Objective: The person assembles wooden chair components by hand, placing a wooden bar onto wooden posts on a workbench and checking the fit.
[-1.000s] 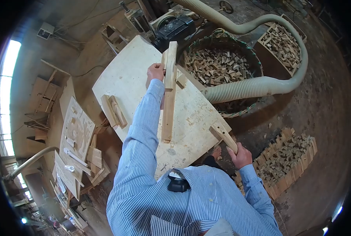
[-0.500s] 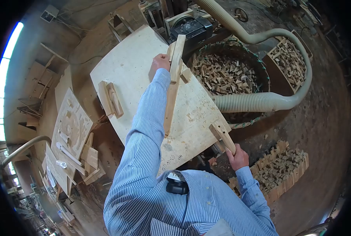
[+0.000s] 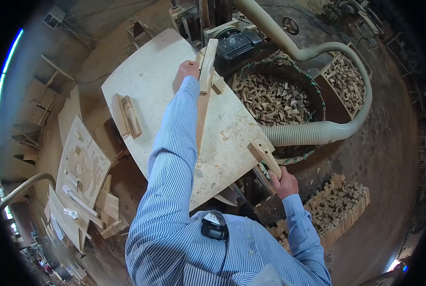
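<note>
My left hand (image 3: 189, 69) is stretched far across the pale worktable (image 3: 160, 71), its fingers closed against a light wooden piece (image 3: 208, 66). That piece lies along a long wooden strip (image 3: 203, 119) on the tabletop; my sleeve hides part of the strip. A small wood block (image 3: 218, 86) sits just right of it. My right hand (image 3: 285, 183) is wrapped around the lower end of a wooden handle-like piece (image 3: 269, 159) with dark holes, at the table's near right corner. Two shaped wood pieces (image 3: 126, 116) lie together on the table's left side.
A round woven basket (image 3: 320, 90) full of wood offcuts stands right of the table, with a ribbed hose (image 3: 299, 134) running across it. Behind the table is a dark motor (image 3: 237, 45). Stacked wood blocks (image 3: 339, 205) sit on the floor at right; another board table (image 3: 84, 157) stands left.
The whole view has shifted slightly, so the table and both hands appear a little further left and up. Both hands keep their holds; the wooden piece by my left hand looks slightly turned.
</note>
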Tool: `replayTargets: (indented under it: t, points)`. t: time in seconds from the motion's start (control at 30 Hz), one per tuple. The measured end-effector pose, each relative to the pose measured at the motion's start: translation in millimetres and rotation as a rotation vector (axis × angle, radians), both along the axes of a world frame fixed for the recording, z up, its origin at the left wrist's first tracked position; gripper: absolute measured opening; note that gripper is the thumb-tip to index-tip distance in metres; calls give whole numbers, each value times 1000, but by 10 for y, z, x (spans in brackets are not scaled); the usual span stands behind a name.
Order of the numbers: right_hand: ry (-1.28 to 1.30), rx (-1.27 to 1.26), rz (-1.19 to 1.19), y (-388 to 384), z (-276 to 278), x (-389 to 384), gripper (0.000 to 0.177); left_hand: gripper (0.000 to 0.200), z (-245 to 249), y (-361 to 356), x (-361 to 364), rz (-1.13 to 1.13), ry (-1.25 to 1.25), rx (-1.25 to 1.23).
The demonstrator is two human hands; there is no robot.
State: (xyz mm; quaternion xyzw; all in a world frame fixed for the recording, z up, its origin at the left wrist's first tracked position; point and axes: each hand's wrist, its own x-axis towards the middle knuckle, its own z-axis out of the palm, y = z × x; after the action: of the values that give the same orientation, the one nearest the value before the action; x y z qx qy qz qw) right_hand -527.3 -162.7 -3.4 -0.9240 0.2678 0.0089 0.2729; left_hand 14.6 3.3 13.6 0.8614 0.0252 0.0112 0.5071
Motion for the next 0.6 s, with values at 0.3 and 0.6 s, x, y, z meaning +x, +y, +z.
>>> replayTargets:
  t: [0.3,0.6]
  points:
    - [-26,7,-63,85,85,18,47,20,206,17,-206,2,-31,16]
    - [38,10,-58,78,142,9,46,25,-227,25,81,-157,-23,14]
